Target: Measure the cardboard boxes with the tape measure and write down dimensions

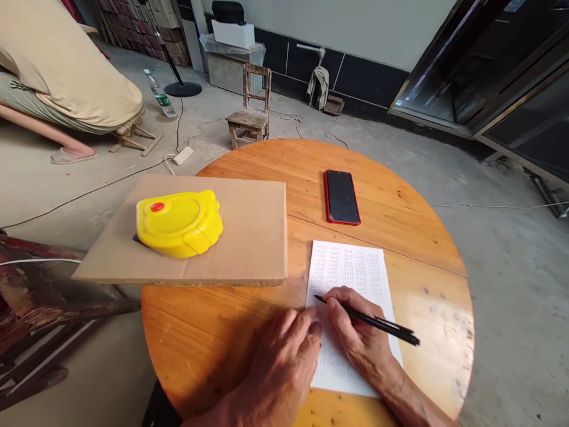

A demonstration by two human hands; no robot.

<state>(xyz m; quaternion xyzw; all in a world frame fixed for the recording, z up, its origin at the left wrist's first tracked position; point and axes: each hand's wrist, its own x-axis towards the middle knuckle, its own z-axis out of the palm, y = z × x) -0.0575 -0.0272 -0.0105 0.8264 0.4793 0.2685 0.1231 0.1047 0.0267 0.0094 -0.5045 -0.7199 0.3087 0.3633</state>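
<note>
A black pen is pinched in my right hand, its tip near the left side of a white sheet of paper. Small handwritten rows in several columns cover the upper part of the sheet; fainter marks show lower down. My left hand rests on the table against the paper's left edge, fingers loosely bent and touching the sheet, with nothing held. Beyond the paper lies a phone with a red case and a dark screen.
On the round wooden table, a flat cardboard box overhangs the left edge and carries a yellow plastic case. Past the table stand a small wooden chair, a water bottle and a power strip. A person's leg shows at left.
</note>
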